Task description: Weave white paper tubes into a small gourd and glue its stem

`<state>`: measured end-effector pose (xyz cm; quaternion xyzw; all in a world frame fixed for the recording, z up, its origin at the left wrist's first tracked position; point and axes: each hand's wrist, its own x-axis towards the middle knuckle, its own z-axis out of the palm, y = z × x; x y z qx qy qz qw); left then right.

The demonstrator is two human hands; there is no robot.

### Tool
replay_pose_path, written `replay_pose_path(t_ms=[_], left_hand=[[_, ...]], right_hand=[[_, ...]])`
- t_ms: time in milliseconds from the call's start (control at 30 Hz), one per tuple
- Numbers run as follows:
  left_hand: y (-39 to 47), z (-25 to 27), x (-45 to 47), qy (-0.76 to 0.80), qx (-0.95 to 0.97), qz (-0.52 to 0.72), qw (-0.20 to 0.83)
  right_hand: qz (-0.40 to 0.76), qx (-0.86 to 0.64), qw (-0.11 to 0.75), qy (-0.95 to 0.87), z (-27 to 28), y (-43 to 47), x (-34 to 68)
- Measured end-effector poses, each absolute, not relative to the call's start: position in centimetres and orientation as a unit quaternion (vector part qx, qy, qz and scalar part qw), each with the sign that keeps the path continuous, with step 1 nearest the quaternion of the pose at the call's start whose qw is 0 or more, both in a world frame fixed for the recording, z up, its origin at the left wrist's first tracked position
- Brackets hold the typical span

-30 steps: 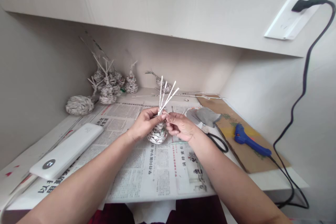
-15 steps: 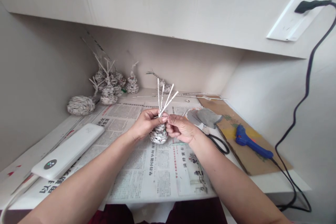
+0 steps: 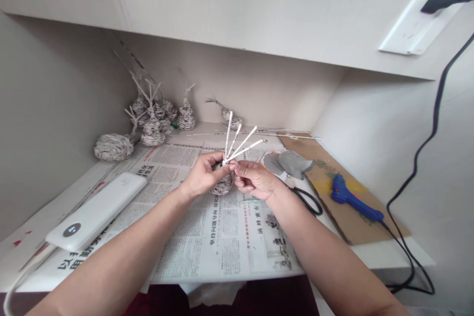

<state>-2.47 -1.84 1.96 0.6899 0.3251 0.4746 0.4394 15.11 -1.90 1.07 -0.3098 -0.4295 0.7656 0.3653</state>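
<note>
I hold the small woven paper ball (image 3: 221,185) just above the newspaper (image 3: 222,237) on the worktop, left hand (image 3: 203,177) closed around its top. My right hand (image 3: 254,180) pinches the base of the paper sticks (image 3: 239,143); I judge a firm pinch keeps them fanned evenly.

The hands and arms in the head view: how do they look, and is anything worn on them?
Both forearms are bare up to the picture's lower edge: no sleeves, watch or bracelets show. The left hand and right hand wear no gloves, and no rings can be made out. Fingernails look short and plain.
</note>
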Motion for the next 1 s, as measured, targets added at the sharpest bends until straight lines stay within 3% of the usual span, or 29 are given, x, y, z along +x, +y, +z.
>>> replay_pose_path(t_ms=[367,567,767,1000], left_hand=[[-1.89,1.62,-2.36,0.323,0.741,0.485,0.334],[-1.84,1.28,-2.35,0.32,0.741,0.477,0.347],[-1.66,1.08,-2.17,0.313,0.712,0.473,0.414],[-1.25,1.17,-2.49,0.257,0.609,0.433,0.613]], right_hand=[[0.755,-0.326,0.368,-0.434,1.13,-1.92,14.99],[0.715,-0.344,0.396,-0.461,0.84,-1.83,14.99],[0.678,-0.357,0.421,-0.486,1.09,-1.9,15.0],[0.636,-0.365,0.44,-0.518,1.62,-2.06,15.25]])
